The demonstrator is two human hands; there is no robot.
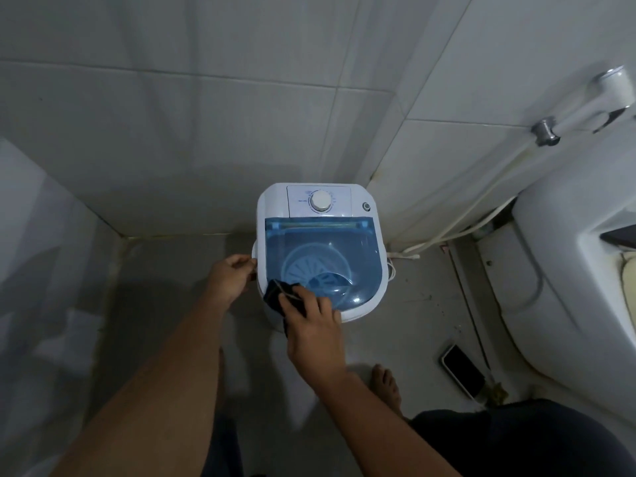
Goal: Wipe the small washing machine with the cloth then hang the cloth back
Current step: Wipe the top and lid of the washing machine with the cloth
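A small white washing machine with a clear blue lid and a round white dial stands on the floor in the tiled corner. My right hand presses a dark cloth onto the lid's near left corner. My left hand grips the handle on the machine's left side. Part of the cloth is hidden under my fingers.
A white toilet fills the right side, with a spray hose running along the wall behind it. A phone lies on the floor by the toilet base. My bare foot stands just behind the machine.
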